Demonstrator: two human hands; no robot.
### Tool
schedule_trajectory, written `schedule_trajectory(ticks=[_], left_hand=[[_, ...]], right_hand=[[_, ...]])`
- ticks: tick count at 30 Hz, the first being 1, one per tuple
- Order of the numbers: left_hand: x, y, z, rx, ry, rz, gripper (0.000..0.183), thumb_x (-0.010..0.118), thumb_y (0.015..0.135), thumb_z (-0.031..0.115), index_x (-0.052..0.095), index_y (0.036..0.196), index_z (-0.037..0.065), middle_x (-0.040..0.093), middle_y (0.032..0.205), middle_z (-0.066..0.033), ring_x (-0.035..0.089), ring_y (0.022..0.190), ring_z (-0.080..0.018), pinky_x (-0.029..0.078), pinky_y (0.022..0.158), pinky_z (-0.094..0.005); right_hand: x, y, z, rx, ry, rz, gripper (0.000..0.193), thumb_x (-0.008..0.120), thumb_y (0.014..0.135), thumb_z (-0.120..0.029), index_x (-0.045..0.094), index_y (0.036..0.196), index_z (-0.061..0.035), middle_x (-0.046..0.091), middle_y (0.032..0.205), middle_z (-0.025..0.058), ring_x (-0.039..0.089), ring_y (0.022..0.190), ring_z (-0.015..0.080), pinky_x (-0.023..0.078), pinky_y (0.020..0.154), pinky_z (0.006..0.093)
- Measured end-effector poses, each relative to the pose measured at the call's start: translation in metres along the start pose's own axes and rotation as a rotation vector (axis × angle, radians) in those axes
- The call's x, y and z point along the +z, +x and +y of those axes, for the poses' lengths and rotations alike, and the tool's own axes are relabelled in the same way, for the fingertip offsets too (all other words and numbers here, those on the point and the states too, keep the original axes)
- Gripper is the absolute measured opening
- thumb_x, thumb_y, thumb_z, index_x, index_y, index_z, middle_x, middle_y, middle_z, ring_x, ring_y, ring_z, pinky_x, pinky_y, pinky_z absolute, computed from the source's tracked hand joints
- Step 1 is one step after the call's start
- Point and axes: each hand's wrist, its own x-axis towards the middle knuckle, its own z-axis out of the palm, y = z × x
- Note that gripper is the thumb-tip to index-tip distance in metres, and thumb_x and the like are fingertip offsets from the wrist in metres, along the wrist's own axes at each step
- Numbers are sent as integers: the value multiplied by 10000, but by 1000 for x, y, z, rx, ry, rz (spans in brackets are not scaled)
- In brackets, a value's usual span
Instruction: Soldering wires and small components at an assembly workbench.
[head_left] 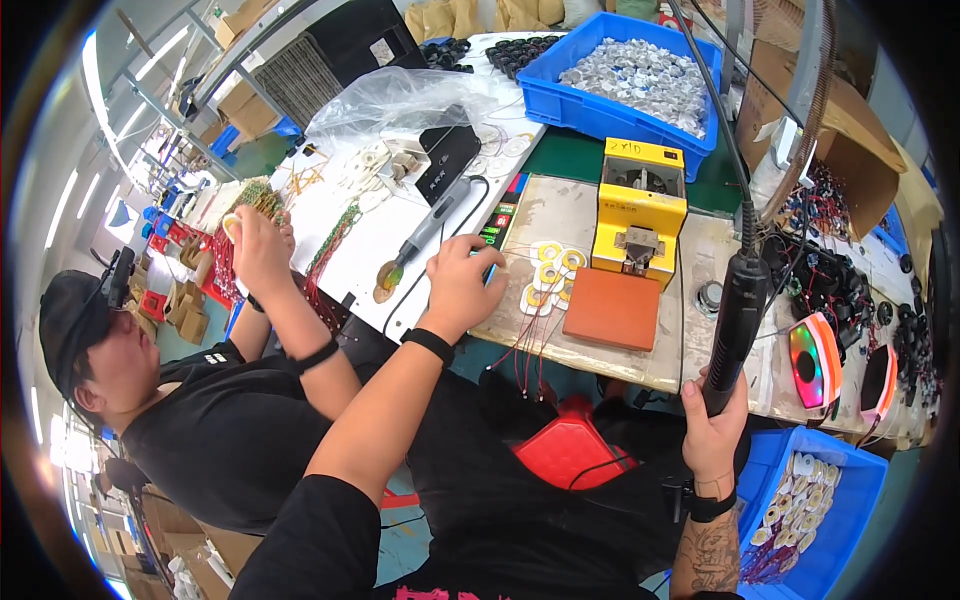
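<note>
My left hand hovers palm down at the seam between the white table and the worn workbench. Its thumb and index finger are apart, with a bit of teal showing between them; the other fingers are partly hidden. My right hand is wrapped round the lower part of a black electric screwdriver hanging on a cord at the bench's front edge. Several white pads with yellow rings and red wires lie right of my left hand. Beside them sit a reddish-brown block and a yellow machine.
A co-worker at my left holds a small white round part. A grey-handled hand tool lies on the white table. Blue bins hold white pieces and, lower right, wired pads. A red stool stands below the bench.
</note>
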Motion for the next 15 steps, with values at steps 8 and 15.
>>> schedule_trajectory(ticks=[8, 15], left_hand=[[-1, -4, 8, -221, 2, -273, 172, 840, 756, 277, 779, 898, 203, 602, 1249, -63, 456, 1285, -299, 353, 985, -538], [-54, 22, 24, -371, -287, -132, 154, 843, 791, 209, 743, 846, 105, 630, 728, -35, 551, 600, -96, 394, 534, -283]], right_hand=[[2, -3, -1, -22, -18, -14, 349, 753, 929, -175, 551, 1162, -9, 533, 872, -10, 502, 796, 89, 442, 750, 253], [2, -2, 1, 6, 9, -16, 342, 750, 932, -183, 541, 1144, -15, 526, 868, -19, 497, 797, 80, 435, 755, 249]])
